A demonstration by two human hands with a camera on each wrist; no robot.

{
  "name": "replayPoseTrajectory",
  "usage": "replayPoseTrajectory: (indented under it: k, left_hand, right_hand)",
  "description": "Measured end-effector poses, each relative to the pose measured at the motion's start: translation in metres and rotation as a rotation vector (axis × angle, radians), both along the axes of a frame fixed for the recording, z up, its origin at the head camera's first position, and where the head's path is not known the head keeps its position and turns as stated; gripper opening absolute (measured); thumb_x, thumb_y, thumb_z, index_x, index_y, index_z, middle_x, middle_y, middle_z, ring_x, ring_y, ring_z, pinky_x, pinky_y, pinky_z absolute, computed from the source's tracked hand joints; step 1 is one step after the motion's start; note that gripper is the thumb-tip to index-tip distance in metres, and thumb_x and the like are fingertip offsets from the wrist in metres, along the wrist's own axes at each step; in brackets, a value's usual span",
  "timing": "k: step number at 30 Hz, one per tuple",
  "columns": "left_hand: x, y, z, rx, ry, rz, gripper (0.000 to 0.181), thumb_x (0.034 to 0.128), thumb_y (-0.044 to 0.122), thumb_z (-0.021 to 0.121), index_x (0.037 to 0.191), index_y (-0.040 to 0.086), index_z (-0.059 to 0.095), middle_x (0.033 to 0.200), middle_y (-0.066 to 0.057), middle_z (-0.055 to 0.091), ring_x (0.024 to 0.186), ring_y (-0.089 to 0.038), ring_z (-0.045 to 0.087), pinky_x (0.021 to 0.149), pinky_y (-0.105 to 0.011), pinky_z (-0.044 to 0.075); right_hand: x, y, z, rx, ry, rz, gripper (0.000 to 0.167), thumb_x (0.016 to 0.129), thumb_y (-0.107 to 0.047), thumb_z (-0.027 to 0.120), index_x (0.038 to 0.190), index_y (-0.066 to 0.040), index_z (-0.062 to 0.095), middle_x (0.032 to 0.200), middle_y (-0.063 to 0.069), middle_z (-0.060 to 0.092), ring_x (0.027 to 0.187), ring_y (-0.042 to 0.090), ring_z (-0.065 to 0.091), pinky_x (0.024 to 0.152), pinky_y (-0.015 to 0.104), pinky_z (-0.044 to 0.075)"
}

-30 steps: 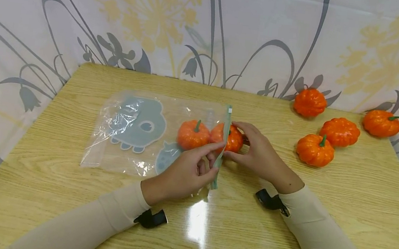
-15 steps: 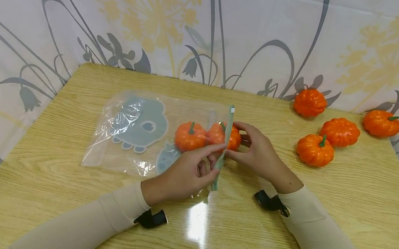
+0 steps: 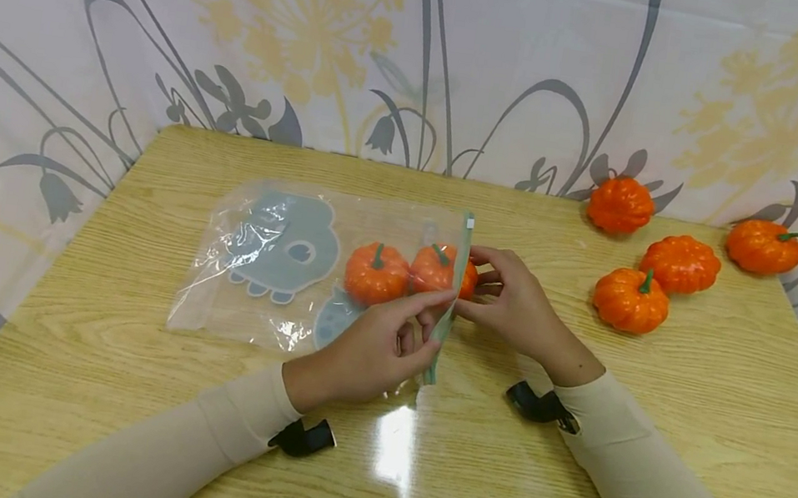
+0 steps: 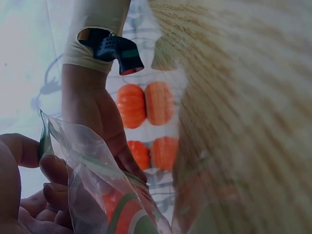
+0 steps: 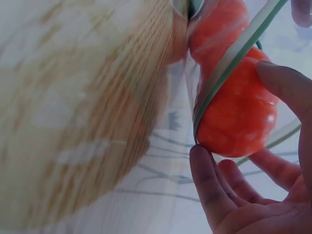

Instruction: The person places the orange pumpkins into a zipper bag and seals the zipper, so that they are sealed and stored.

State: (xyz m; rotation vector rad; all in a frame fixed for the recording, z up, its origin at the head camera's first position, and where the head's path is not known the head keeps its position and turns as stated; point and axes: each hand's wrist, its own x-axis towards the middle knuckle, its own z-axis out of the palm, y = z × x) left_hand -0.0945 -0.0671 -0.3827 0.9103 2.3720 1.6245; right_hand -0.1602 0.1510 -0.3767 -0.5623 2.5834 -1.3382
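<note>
Shifted since the earlier frame: mouth strip point(image 3: 464, 249) of the clear plastic slider bag point(image 3: 313, 271) moved slightly right; inner glossy, ribbed orange pumpkin point(image 3: 376, 276) and outer glossy, ribbed orange pumpkin point(image 3: 432, 270) moved slightly left, deeper into the bag.

Bag position: flat on the pale wood-grain tabletop point(image 3: 475, 478), left of centre, toward the far edge.

Left hand point(image 3: 366, 352): pinching the green mouth strip. Right hand point(image 3: 518, 307): curled round the outer pumpkin at the open mouth, thumb and fingers in contact.

Loading status, as judged: inner pumpkin fully inside; outer pumpkin mostly inside, right side protruding past the strip; four loose orange pumpkins point(image 3: 630, 303) outside, near the tabletop's far right corner; bag unsealed.

Markings: blue-grey dinosaur print point(image 3: 286, 247); white slider tab point(image 3: 470, 223) near the strip's far end. No legible brand, label or writing.
</note>
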Motion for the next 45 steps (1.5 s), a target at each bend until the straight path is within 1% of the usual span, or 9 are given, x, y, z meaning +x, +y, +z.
replayPoseTrajectory:
  k: [4,8,15,17,20,24,31,38,45]
  left_hand:
    - [0.0005,-0.0002,0.0011,-0.003,0.001,-0.001,0.056,0.0939,0.006,0.063,0.148,0.003,0.046,0.092,-0.003,0.058,0.060,-0.004,0.048,0.057,-0.018,0.046]
    - [0.0007,-0.0002,0.0014,0.002,-0.005,-0.004,0.056,0.0938,0.005,0.063,0.147,0.003,0.046,0.092,-0.004,0.058,0.060,-0.004,0.048,0.057,-0.018,0.046]
    - [0.0007,-0.0006,0.0014,0.011,-0.027,-0.016,0.056,0.0946,0.005,0.063,0.148,0.005,0.045,0.094,-0.005,0.057,0.059,-0.004,0.048,0.054,-0.018,0.045]
    - [0.0007,-0.0006,0.0013,0.013,-0.029,-0.019,0.056,0.0948,0.005,0.063,0.148,0.005,0.045,0.094,-0.005,0.057,0.059,-0.005,0.048,0.054,-0.019,0.045]
    - [0.0008,-0.0006,0.0016,0.012,-0.031,-0.019,0.057,0.0949,0.005,0.063,0.149,0.006,0.045,0.093,-0.005,0.057,0.058,-0.005,0.048,0.053,-0.019,0.045]
    - [0.0008,-0.0007,0.0014,0.009,-0.030,-0.019,0.057,0.0949,0.005,0.063,0.149,0.007,0.045,0.093,-0.005,0.057,0.057,-0.005,0.048,0.051,-0.019,0.045]
    - [0.0004,-0.0012,-0.0008,-0.010,-0.024,-0.017,0.056,0.0951,0.006,0.063,0.148,0.005,0.046,0.091,-0.004,0.057,0.055,-0.003,0.047,0.050,-0.019,0.044]
    - [0.0003,-0.0004,-0.0003,-0.015,-0.018,-0.013,0.055,0.0949,0.005,0.062,0.147,0.002,0.046,0.089,-0.004,0.056,0.054,-0.002,0.047,0.049,-0.019,0.045]
    - [-0.0001,-0.0006,0.0004,-0.013,-0.014,-0.009,0.055,0.0948,0.005,0.062,0.147,0.002,0.046,0.087,-0.003,0.056,0.054,-0.002,0.047,0.049,-0.019,0.044]
  right_hand:
    - [-0.0010,-0.0003,-0.0012,-0.010,-0.013,-0.006,0.071,0.083,-0.007,0.080,0.145,0.002,0.046,0.129,0.022,0.049,0.113,0.038,0.062,0.098,0.050,0.053]
    - [-0.0012,0.0002,-0.0019,-0.021,-0.018,-0.009,0.068,0.085,-0.009,0.078,0.144,0.001,0.046,0.132,0.022,0.053,0.115,0.038,0.062,0.099,0.050,0.052]
    - [-0.0005,0.0025,-0.0025,0.002,-0.056,-0.036,0.057,0.088,-0.013,0.076,0.138,-0.003,0.049,0.139,0.019,0.054,0.113,0.036,0.065,0.091,0.047,0.057]
    - [-0.0008,0.0026,-0.0026,0.030,-0.049,-0.048,0.057,0.088,-0.014,0.077,0.137,-0.003,0.050,0.135,0.018,0.056,0.109,0.035,0.066,0.088,0.046,0.058]
    - [-0.0009,0.0023,-0.0023,0.068,-0.024,-0.060,0.058,0.087,-0.014,0.078,0.137,-0.003,0.052,0.123,0.018,0.059,0.101,0.032,0.068,0.083,0.045,0.059]
    - [-0.0015,0.0017,-0.0026,0.095,0.002,-0.062,0.058,0.087,-0.014,0.078,0.138,-0.003,0.053,0.111,0.017,0.063,0.095,0.030,0.068,0.081,0.043,0.059]
    - [-0.0023,0.0021,-0.0053,0.093,0.007,-0.058,0.053,0.090,-0.013,0.074,0.139,-0.005,0.055,0.113,0.017,0.067,0.098,0.030,0.069,0.084,0.045,0.059]
    - [-0.0013,0.0012,-0.0045,0.090,0.027,-0.047,0.046,0.094,-0.013,0.069,0.137,-0.005,0.057,0.116,0.018,0.068,0.101,0.032,0.069,0.088,0.047,0.058]
    - [-0.0007,-0.0002,-0.0026,0.088,0.010,-0.029,0.044,0.096,-0.011,0.066,0.138,-0.004,0.057,0.118,0.019,0.068,0.104,0.032,0.069,0.089,0.048,0.057]
